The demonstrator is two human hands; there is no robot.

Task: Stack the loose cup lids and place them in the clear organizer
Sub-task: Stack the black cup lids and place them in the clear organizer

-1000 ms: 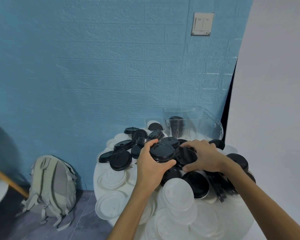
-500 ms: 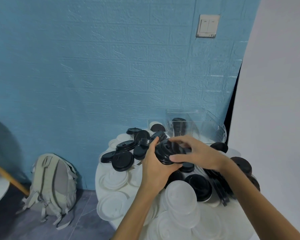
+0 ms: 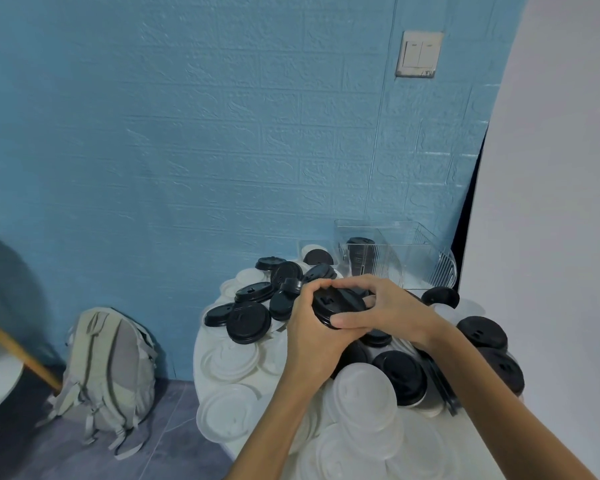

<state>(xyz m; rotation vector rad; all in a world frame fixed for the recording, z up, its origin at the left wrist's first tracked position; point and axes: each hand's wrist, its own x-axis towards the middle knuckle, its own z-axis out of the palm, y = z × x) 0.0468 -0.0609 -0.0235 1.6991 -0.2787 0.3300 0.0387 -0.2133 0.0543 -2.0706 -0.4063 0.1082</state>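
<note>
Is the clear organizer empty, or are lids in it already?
Not empty: one stack of black lids stands upright in the clear organizer; the rest looks unfilled.

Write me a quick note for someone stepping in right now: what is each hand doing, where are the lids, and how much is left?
Left hand and right hand: both grip one small stack of black lids, held above the table.
Clear organizer: at the table's far edge, already holding one black stack.
Left to do: many loose black lids and white lids cover the table. Keep stacking, then place stacks in the organizer.
</note>
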